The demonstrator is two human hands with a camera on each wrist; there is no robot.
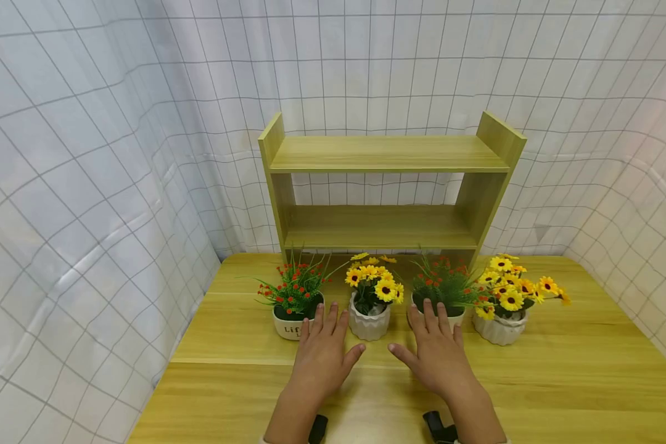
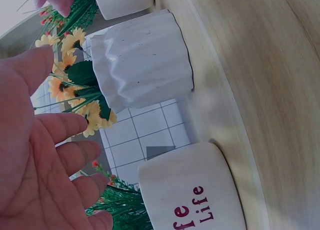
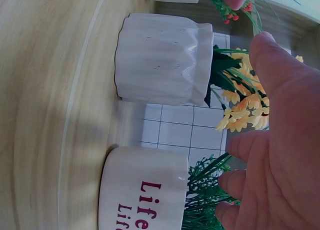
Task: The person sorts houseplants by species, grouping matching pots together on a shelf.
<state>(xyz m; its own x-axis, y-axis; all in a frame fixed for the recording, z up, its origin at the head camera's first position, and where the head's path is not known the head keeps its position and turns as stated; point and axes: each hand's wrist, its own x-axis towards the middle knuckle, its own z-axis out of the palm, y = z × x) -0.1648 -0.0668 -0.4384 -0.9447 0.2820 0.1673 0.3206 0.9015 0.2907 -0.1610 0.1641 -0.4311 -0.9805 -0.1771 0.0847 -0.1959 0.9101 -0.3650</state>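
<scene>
My left hand point(image 1: 323, 354) is held palm down with its fingers spread and holds nothing. Its fingertips overlap the right side of a white "Life" pot point(image 1: 288, 328) of red flowers and grass. Just right of it stands a ribbed white pot point(image 1: 369, 325) of yellow sunflowers point(image 1: 385, 288). My right hand point(image 1: 437, 354), fingers also straight and apart, partly hides another white pot point(image 1: 456, 320) with red flowers point(image 1: 443, 279). A second sunflower pot point(image 1: 501, 331) is at far right. In the left wrist view, the left palm point(image 2: 30, 165) is bare; the right palm point(image 3: 290, 155) likewise.
Behind the row of pots stands a two-tier wooden shelf point(image 1: 388, 154) on the wooden table point(image 1: 577, 370). Gridded white curtain point(image 1: 89, 185) surrounds the table on the left, back and right. Black wrist straps point(image 1: 439, 427) show near the forearms.
</scene>
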